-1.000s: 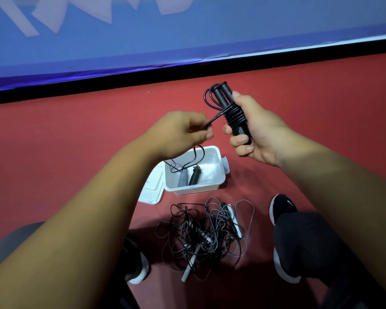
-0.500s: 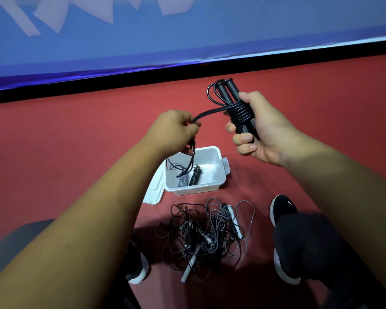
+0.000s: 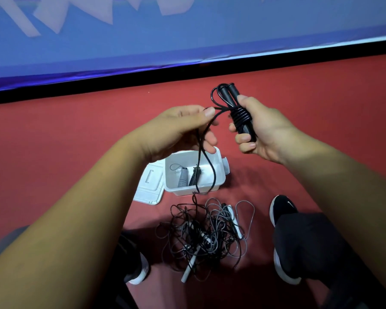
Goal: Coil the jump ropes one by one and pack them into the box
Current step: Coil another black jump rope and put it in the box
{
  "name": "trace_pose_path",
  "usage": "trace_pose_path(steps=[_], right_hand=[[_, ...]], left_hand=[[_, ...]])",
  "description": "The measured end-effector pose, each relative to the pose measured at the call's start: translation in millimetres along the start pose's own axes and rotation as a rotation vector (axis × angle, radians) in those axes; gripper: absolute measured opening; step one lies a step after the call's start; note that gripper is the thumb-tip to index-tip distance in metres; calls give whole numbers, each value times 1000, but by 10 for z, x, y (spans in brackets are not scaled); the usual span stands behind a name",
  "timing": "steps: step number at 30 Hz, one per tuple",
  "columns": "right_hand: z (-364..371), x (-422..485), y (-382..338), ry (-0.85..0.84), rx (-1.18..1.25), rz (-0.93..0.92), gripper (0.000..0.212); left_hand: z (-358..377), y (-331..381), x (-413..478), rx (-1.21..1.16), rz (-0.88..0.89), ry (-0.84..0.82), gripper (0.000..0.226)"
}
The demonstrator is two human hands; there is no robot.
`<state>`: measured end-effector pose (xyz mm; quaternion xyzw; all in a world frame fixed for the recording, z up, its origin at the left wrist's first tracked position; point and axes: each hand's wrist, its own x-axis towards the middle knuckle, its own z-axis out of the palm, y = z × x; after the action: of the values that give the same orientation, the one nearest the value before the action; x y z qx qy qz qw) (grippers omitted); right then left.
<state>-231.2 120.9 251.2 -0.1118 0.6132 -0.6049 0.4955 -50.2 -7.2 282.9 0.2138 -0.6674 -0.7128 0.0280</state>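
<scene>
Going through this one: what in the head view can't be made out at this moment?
All in the head view:
- Tangled pile: rope count unclear, strands overlap.
- Black handles: lower ends hidden inside the right hand.
- Cord pinched by the left hand: its lower run is lost in the pile.
- Lid: partly hidden by the left forearm.

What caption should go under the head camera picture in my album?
Left hand pinches and right hand grips a half-wound black jump rope above the white box and tangled rope pile.
</scene>
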Motion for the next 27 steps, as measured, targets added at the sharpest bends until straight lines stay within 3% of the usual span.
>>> trace_pose_path(steps=[3,8,12,16,25,27], right_hand=[[31,-40,22,-23,-65,-37,50],[63,-78,34,-70,-96,-68,47],[74,-98,33,-90,-92,-52,50],[118,-114,35,-117,-1,17,47],[160,-133,-9,-161,210,69,33],[164,-143,-28,-181,233,67,33]], left_hand=[[84,-12,26,-27,-97,-9,55],[139,-100,100,-86,-106,65,43],[78,-132,155,63,-2,204,33],[60,-114,153,265,61,309,52],[36,-111,126,662,26,309,65],[46,-124,128,650,23,312,67]])
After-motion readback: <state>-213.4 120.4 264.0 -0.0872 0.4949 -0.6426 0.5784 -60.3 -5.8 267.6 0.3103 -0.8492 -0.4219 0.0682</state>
